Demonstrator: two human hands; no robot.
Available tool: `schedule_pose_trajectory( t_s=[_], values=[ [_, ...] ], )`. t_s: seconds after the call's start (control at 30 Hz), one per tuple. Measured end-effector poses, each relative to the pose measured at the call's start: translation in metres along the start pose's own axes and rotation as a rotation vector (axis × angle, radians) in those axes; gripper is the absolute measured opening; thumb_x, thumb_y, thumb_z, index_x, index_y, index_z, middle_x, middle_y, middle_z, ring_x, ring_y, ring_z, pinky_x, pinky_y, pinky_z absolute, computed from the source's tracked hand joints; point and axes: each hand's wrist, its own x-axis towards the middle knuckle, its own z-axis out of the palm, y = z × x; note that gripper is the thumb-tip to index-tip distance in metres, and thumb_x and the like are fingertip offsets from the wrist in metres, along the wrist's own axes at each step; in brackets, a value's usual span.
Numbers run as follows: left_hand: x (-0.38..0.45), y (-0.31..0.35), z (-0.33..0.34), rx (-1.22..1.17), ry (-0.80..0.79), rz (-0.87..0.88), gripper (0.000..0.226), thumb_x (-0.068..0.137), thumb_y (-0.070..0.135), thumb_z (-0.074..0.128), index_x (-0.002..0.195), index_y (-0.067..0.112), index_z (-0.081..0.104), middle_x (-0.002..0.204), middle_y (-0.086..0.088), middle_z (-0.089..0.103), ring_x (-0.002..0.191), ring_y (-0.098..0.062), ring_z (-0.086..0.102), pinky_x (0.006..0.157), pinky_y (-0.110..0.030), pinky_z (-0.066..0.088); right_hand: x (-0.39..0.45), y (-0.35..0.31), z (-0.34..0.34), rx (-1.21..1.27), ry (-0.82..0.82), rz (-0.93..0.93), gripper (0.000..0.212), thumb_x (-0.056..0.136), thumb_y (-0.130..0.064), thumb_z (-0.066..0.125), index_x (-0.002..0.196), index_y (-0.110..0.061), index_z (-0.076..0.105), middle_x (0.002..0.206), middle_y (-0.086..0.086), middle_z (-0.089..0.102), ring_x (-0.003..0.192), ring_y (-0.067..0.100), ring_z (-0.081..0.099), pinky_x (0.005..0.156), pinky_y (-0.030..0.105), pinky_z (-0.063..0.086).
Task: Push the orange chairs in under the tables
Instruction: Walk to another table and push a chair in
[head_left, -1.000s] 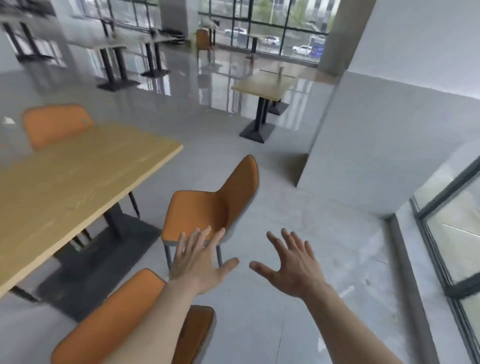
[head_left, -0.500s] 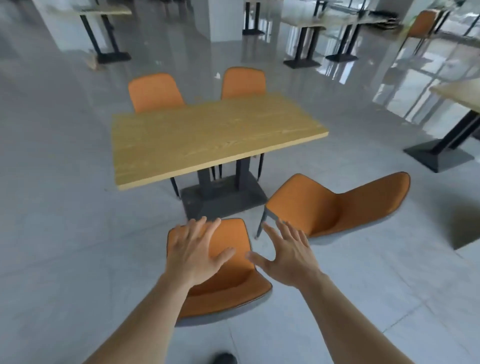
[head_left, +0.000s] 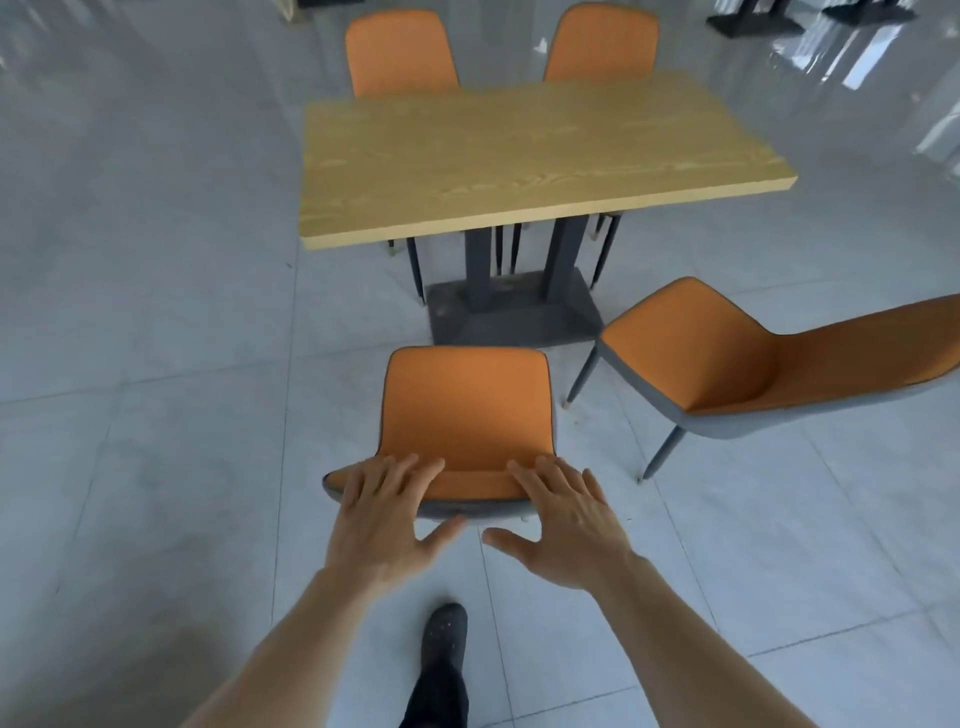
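An orange chair (head_left: 462, 415) stands in front of me, pulled out from the light wooden table (head_left: 519, 156), its seat facing the table. My left hand (head_left: 387, 514) and my right hand (head_left: 563, 519) lie with spread fingers over the top of its backrest, thumbs behind it. A second orange chair (head_left: 727, 358) stands to the right, turned at an angle away from the table. Two more orange chairs (head_left: 400, 52) (head_left: 602, 41) sit tucked in at the table's far side.
The table stands on a dark metal base (head_left: 514, 312) on the pale tiled floor. My dark shoe (head_left: 441, 639) is on the floor behind the chair. Other table bases (head_left: 753, 21) show at the top right.
The view swung from the right-hand chair to the near one and closed in. Both hands moved forward and came down onto the near chair's backrest.
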Motion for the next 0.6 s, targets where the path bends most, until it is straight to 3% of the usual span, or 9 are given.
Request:
schedule_pose_trajectory(
  t_s=[0.1, 0.2, 0.37, 0.6],
  values=[
    [0.003, -0.002, 0.005, -0.017, 0.047, 0.001, 0.074, 0.089, 0.083, 0.021, 0.150, 0.044, 0.036, 0.154, 0.013, 0.039, 0.146, -0.016, 0.026, 0.124, -0.040, 0.008, 0.012, 0.001, 0.006, 0.015, 0.044, 0.003, 0.095, 0.086, -0.092, 0.019, 0.163, -0.035, 0.021, 0.166, 0.000, 0.031, 0.156, 0.027, 0.017, 0.127, 0.050, 0.007],
    [0.010, 0.000, 0.000, -0.030, 0.079, 0.000, 0.068, 0.089, 0.081, 0.027, 0.144, 0.044, 0.045, 0.140, 0.017, 0.048, 0.135, -0.014, 0.034, 0.118, -0.038, 0.019, 0.026, 0.003, 0.007, 0.005, 0.082, 0.006, 0.108, 0.077, -0.095, 0.000, 0.158, -0.032, 0.033, 0.155, -0.003, 0.044, 0.147, 0.029, 0.029, 0.124, 0.051, 0.013],
    [0.024, -0.006, -0.007, -0.058, 0.101, -0.005, 0.059, 0.090, 0.079, 0.034, 0.136, 0.045, 0.051, 0.127, 0.022, 0.052, 0.125, -0.013, 0.041, 0.112, -0.041, 0.029, 0.046, 0.007, 0.000, -0.013, 0.072, -0.035, 0.114, 0.073, -0.097, -0.008, 0.153, -0.031, 0.040, 0.148, -0.005, 0.048, 0.137, 0.030, 0.039, 0.118, 0.049, 0.024],
    [0.057, -0.043, -0.023, -0.052, 0.105, 0.012, 0.057, 0.090, 0.080, 0.034, 0.134, 0.048, 0.050, 0.124, 0.025, 0.051, 0.121, -0.011, 0.042, 0.111, -0.039, 0.032, 0.088, -0.014, -0.004, 0.024, 0.088, -0.052, 0.115, 0.072, -0.099, -0.009, 0.144, -0.031, 0.048, 0.140, -0.007, 0.054, 0.135, 0.028, 0.040, 0.116, 0.053, 0.024]
  ],
)
